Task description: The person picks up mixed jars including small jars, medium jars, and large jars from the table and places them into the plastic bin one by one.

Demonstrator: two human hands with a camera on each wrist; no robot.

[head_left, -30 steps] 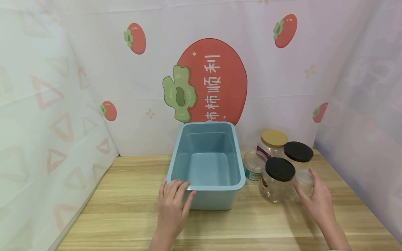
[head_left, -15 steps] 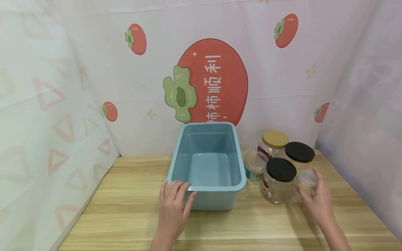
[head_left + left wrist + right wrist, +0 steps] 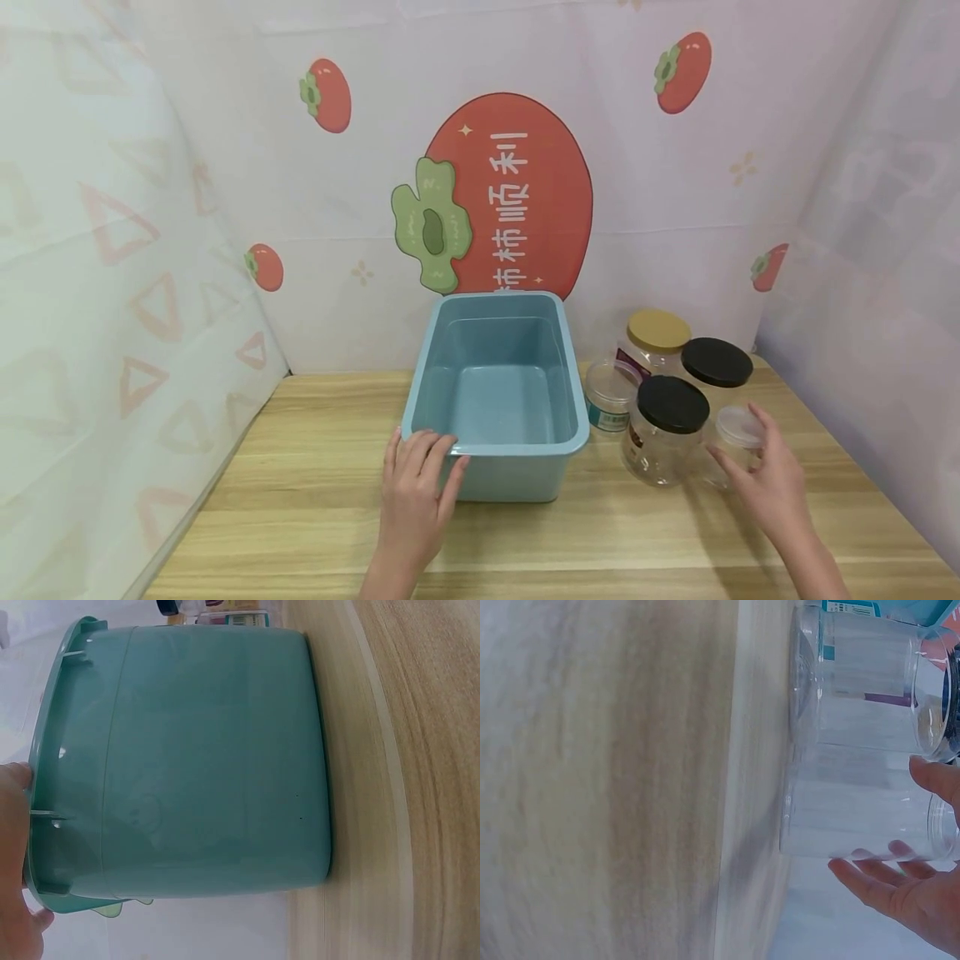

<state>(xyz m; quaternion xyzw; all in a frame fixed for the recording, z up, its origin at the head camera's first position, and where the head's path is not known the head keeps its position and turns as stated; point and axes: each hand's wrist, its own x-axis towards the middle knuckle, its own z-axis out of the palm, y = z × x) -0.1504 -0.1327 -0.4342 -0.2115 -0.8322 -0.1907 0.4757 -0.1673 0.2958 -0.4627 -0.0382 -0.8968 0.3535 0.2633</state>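
Observation:
My left hand [image 3: 417,492] grips the near left corner of the light blue plastic basin [image 3: 480,477], fingers over its rim and thumb outside. In the left wrist view, the basin's outer wall [image 3: 210,765] fills most of the picture. To the right, my right hand [image 3: 772,479] holds a small clear jar with a translucent lid [image 3: 740,427], thumb on its left and fingers on its far right side. In the right wrist view, that clear jar [image 3: 855,806] stands on the table between thumb and fingers. A clear jar with a black lid [image 3: 673,405] stands just left of it.
Behind are a gold-lidded jar [image 3: 658,330] and another black-lidded jar [image 3: 717,362]. A low clear tub with a teal label [image 3: 612,392] stands beside the basin's right wall. Patterned cloth [image 3: 322,333] closes the back and sides of the wooden table [image 3: 300,500].
My right hand and the small clear jar have shifted slightly right, away from the near black-lidded jar. The left hand keeps its place on the basin rim.

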